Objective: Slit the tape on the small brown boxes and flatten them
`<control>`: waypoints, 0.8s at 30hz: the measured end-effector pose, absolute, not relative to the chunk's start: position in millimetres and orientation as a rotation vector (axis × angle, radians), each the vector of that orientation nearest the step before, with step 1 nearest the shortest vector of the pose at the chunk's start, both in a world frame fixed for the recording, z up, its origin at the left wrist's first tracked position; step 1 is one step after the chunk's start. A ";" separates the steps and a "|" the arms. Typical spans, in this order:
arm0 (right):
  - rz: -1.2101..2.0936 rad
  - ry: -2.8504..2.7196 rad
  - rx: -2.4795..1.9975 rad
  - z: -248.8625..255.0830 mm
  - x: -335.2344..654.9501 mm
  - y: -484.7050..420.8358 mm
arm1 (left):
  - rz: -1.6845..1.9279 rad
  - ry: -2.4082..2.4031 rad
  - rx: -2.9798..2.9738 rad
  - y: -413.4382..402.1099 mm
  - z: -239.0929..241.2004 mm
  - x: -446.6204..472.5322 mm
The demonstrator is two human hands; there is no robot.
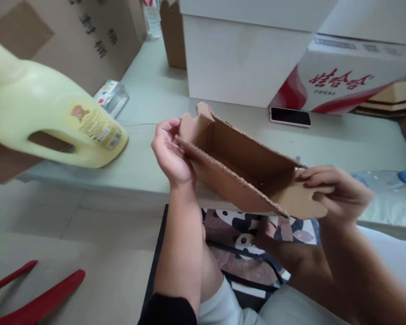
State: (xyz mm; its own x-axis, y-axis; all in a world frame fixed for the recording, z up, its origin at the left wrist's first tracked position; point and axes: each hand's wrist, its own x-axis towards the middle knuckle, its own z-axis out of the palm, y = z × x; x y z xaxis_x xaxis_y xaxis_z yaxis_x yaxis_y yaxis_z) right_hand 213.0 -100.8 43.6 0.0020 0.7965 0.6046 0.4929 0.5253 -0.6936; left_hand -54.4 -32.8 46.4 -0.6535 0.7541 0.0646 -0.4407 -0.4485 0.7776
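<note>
A long, narrow cardboard box [237, 180] with an open top is held tilted over the table's front edge. My left hand [172, 151] grips its left end, fingers curled round the upright end flap. At the other end, my right hand [338, 192] pinches the notched flap that folds outward. The inside of the box shows bare brown cardboard. Part of the left fingers is hidden behind the end flap.
A yellow jug [54, 104] stands at the left table edge. White boxes [237, 58] and a red-and-white carton [341, 76] stand behind. A phone [290, 117] lies before them. A plastic bottle [385, 178] lies at right. Red legs [47, 298] show on the floor.
</note>
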 end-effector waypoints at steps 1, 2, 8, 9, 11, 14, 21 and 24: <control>0.363 -1.603 -1.145 39.4 218.8 -106.8 | 2.061 0.951 0.589 -31.6 46.0 -44.5; 0.382 -1.531 -1.178 34.7 223.4 -109.8 | 2.002 0.942 0.639 -30.9 45.4 -35.3; 0.316 -1.454 -1.269 0.5 247.1 -94.5 | 1.884 1.022 1.018 -26.6 34.3 0.1; 0.287 -1.451 -1.274 -3.4 250.0 -91.5 | 1.889 1.041 1.103 -24.8 30.9 3.4; 0.329 -1.428 -1.264 -7.5 253.5 -87.9 | 1.883 1.083 1.236 -20.6 23.8 8.8; 0.516 -1.502 -1.211 -5.8 254.9 -89.3 | 1.849 1.123 1.388 -14.4 15.3 14.2; 0.623 -1.577 -1.128 -1.3 263.4 -102.1 | 1.647 1.280 1.664 -5.9 9.7 18.2; 0.674 -1.488 -1.164 -8.5 264.8 -101.2 | 1.662 1.325 1.579 -1.2 7.7 14.2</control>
State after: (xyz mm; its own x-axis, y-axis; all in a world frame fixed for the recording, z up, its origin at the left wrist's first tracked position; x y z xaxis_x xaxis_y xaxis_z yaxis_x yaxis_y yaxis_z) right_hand 264.8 -101.2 -8.5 0.0572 0.9168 0.3953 0.3074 0.3606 -0.8806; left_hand 14.2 -1.2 7.7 -0.2123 0.8585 0.4667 0.2638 -0.4095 0.8733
